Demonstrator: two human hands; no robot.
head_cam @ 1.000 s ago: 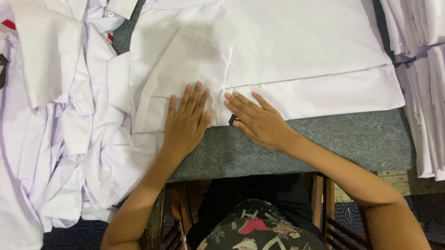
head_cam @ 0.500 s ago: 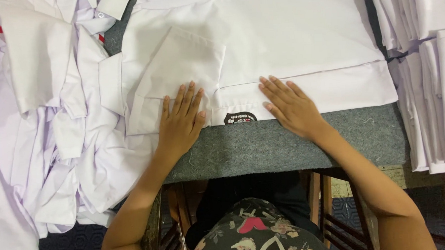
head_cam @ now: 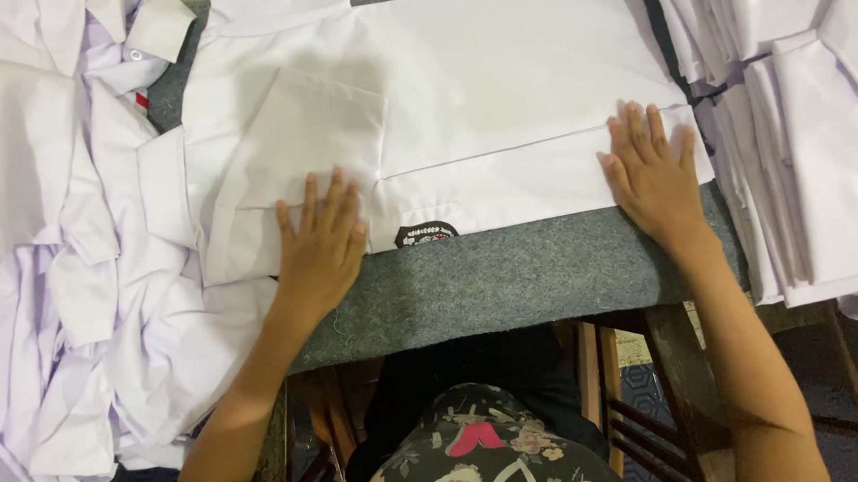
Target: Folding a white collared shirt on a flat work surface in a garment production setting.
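Grey felt covers the work table (head_cam: 508, 286), which fills most of the view and stands on wooden legs visible below its near edge. On the left side lies a large loose heap of white shirts (head_cam: 74, 285), crumpled and overlapping, some hanging over the table edge. On the right side a neater stack of folded white shirts (head_cam: 811, 157) sits, its layered edges showing, well apart from the loose heap. Between them, in the middle of the table, one white shirt (head_cam: 481, 104) is spread flat, with a sleeve folded over its left part and its lower edge folded along the near side. A small dark badge (head_cam: 426, 234) is sewn at this near edge, half hidden under the fold. The left hand (head_cam: 318, 246) is open, fingers spread, and presses flat on the left part of the fold, just beside the badge; it seems to hold the cloth so that it does not slide. The right hand (head_cam: 650, 173) is also open and flat, palm down on the right end of the same fold, near the folded stack, apparently to keep the crease smooth and straight. Neither hand grips anything.
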